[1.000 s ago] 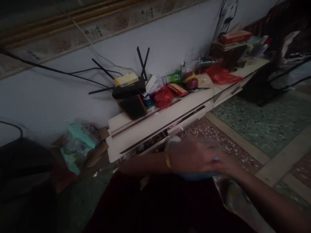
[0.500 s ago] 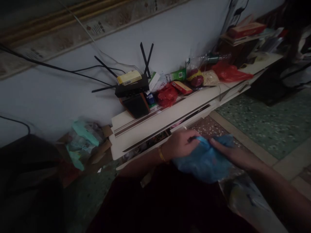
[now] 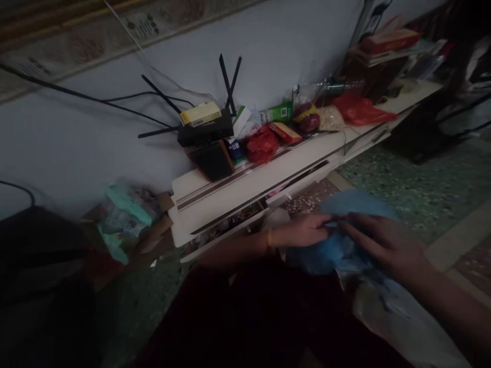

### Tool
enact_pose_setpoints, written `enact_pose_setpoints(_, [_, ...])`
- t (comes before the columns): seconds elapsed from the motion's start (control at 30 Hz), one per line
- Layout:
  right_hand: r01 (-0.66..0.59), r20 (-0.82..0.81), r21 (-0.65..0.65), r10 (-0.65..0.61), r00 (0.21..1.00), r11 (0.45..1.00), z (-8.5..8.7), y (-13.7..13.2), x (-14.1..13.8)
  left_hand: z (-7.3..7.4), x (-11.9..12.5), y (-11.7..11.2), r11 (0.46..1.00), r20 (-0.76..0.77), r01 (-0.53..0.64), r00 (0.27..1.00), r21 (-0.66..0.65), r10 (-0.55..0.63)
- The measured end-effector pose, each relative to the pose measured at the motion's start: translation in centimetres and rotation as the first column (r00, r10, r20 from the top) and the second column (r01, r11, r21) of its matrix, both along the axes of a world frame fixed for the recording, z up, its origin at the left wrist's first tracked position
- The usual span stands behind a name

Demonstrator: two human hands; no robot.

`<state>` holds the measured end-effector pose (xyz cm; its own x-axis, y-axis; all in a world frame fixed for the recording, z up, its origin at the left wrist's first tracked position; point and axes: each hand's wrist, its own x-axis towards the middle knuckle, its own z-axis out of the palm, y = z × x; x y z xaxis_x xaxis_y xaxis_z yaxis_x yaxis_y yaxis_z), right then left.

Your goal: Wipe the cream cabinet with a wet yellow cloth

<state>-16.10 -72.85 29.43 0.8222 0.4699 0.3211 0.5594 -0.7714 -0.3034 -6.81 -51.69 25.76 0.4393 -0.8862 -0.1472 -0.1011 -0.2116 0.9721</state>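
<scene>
A thin blue plastic bag (image 3: 318,258) hangs between my two hands in front of my lap, part of it flaring out beyond my fingers. My left hand (image 3: 303,230), with a yellow band at the wrist, pinches the bag's upper part. From the other side my right hand (image 3: 378,240) grips the bag close to the left fingertips, its fingers slightly blurred. What the bag contains, if anything, I cannot make out. Below my right forearm lies a clear plastic bag (image 3: 399,317) with things in it.
A long white cabinet (image 3: 199,204) stands along the wall, its drawers (image 3: 226,235) pulled out. On top are a black router (image 3: 205,130), a red plastic bag (image 3: 263,145), a red box (image 3: 286,133) and several packages. At left, a cardboard box (image 3: 164,202) holds plastic wrappings.
My right hand has turned over and come nearer my left, palm now downward. The blue bag has spread upward and to the right. The view has shifted slightly.
</scene>
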Motion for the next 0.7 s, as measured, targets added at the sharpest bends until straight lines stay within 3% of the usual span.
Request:
enact_pose_setpoints(0.1, [0.063, 0.054, -0.020, -0.062, 0.997, 0.998, -0.8, -0.9, -0.1, 0.7, -0.5, -0.5, 0.999, 0.052, 0.031, 0.998, -0.028, -0.029])
enact_pose_setpoints(0.17, [0.045, 0.102, -0.008, -0.044, 0.994, 0.999, -0.4, -1.0, 0.3, 2.4, -0.1, 0.1, 0.997, 0.287, 0.048, 0.956, 0.058, -0.063])
enact_pose_setpoints(0.2, [0.026, 0.126, -0.005, -0.026, 0.992, 1.000, -0.1, -1.1, 0.5, 3.3, 0.3, 0.7, 0.993, 0.445, 0.032, 0.892, 0.110, -0.078])
enact_pose_setpoints(0.27, [0.009, 0.122, -0.010, -0.007, 0.993, 1.000, 0.1, -1.8, 0.7, 4.4, 1.4, 2.4, 0.986, 0.716, -0.023, 0.690, 0.167, -0.105])
enact_pose_setpoints(0.33, [0.044, 0.088, -0.050, -0.039, 0.995, 0.998, -1.0, -3.5, 0.2, 3.5, 2.6, 4.7, 0.977, 0.817, -0.055, 0.559, 0.204, -0.140])
enact_pose_setpoints(0.4, [0.103, 0.074, -0.128, -0.094, 0.993, 0.986, -3.8, -5.8, -1.0, 0.6, 3.4, 7.4, 0.937, 0.779, -0.111, 0.592, 0.332, -0.206])
enact_pose_setpoints(0.47, [0.106, 0.052, -0.226, -0.096, 0.994, 0.968, -7.6, -7.8, -2.6, -3.4, 3.7, 10.0, 0.825, 0.665, -0.184, 0.694, 0.535, -0.277])
enact_pose_setpoints(0.5, [0.060, 0.047, -0.240, -0.050, 0.998, 0.969, -9.5, -8.4, -3.3, -5.3, 3.8, 11.1, 0.767, 0.615, -0.197, 0.728, 0.611, -0.303])
enact_pose_setpoints(0.57, [0.096, 0.049, -0.172, -0.089, 0.995, 0.980, -12.1, -8.5, -3.9, -7.7, 4.0, 12.2, 0.694, 0.560, -0.225, 0.772, 0.684, -0.301])
enact_pose_setpoints(0.63, [0.221, 0.006, 0.013, -0.221, 0.975, 0.975, -12.5, -7.4, -3.2, -7.6, 4.7, 11.6, 0.683, 0.578, -0.309, 0.791, 0.661, -0.202])
enact_pose_setpoints(0.7, [0.370, -0.125, 0.229, -0.350, 0.928, 0.900, -10.9, -5.2, -1.5, -5.3, 5.8, 9.1, 0.711, 0.611, -0.407, 0.791, 0.574, -0.041])
